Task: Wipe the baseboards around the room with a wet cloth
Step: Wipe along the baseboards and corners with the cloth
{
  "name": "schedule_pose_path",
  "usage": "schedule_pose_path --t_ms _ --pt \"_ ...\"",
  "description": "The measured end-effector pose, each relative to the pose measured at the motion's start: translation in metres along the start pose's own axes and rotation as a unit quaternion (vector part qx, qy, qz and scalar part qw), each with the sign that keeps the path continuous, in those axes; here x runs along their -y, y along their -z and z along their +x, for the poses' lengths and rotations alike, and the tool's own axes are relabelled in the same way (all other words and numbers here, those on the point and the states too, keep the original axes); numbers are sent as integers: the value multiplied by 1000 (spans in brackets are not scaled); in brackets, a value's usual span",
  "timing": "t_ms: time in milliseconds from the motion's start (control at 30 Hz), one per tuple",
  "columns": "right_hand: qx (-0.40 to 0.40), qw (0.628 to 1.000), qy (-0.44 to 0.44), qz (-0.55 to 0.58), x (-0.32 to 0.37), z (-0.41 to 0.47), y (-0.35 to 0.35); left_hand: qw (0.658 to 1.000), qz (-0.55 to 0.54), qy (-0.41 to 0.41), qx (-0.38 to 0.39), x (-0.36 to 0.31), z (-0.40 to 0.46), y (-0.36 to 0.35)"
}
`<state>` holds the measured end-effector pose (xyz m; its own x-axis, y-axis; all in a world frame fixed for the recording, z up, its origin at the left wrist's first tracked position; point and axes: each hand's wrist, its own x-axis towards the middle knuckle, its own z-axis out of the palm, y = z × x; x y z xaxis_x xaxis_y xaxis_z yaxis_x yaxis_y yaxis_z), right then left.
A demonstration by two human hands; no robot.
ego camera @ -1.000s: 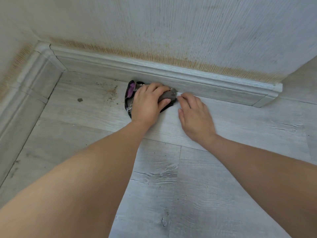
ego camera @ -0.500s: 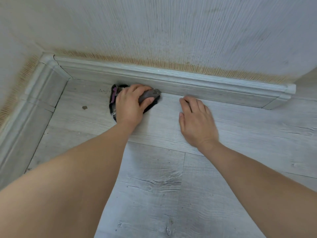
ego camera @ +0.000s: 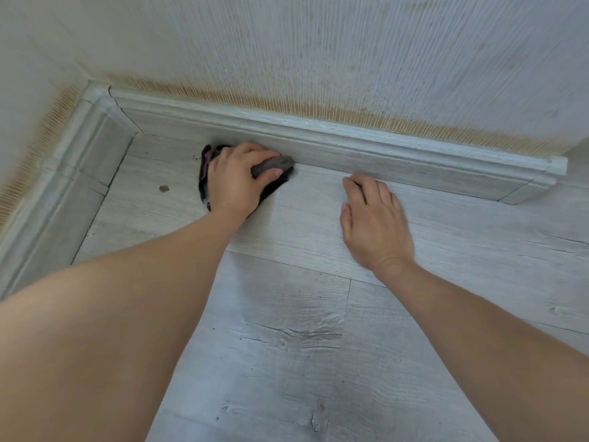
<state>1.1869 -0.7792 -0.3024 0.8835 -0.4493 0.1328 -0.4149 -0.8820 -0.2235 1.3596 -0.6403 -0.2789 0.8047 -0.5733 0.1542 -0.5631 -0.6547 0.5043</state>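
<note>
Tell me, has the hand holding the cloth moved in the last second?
Yes. The left hand with the cloth slid left along the baseboard, nearer the corner, away from the right hand.

Cloth (ego camera: pixel 275 162): dark, near-black fabric with a purple-pink patch at its left edge and a grey fold at its right tip. Bunched, upper centre-left of frame, on the floor at the foot of the baseboard; right tip touches the board's lower face. Mostly covered by the left hand (ego camera: pixel 237 180), fingers curled over it.

Baseboard (ego camera: pixel 366 145): pale grey wood-grain, moulded profile, runs from upper left to right of frame, ending in a capped outer corner at right. Second run (ego camera: pixel 63 193) descends the left edge; cracked joint at the inner corner.
</note>
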Motion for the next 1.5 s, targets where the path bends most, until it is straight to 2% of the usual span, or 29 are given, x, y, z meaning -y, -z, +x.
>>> schedule_pose_path --t_ms 200,267,367,467,600,700,967,1100,1300,1500 --pt "-5 1000 0 -5 0 1 0 996 11 78 -45 5 -1 3" --pt "-4 1000 1 -6 0 1 0 996 2 71 -45 -11 -7 -6" --pt "-5 1000 2 -6 0 1 -1 1000 -14 15 -20 -31 -11 -17" --pt "-5 1000 6 -4 0 1 -1 1000 7 -11 -8 -23 -9 -13" --pt "-8 1000 6 2 -1 0 -3 998 16 51 -30 20 0 12" --pt "-8 1000 5 5 -1 1 -3 996 15 82 -16 30 4 20" --pt "3 1000 16 1 -1 1 -4 995 10 90 -43 31 -1 11" --pt "-13 998 66 20 1 5 -4 996 -2 80 -47 32 -2 8" --pt "28 969 242 35 34 65 -16 996 -9 72 -59 32 -2 8" --pt "29 962 269 46 31 68 -25 995 4 64 -70 34 -3 6"
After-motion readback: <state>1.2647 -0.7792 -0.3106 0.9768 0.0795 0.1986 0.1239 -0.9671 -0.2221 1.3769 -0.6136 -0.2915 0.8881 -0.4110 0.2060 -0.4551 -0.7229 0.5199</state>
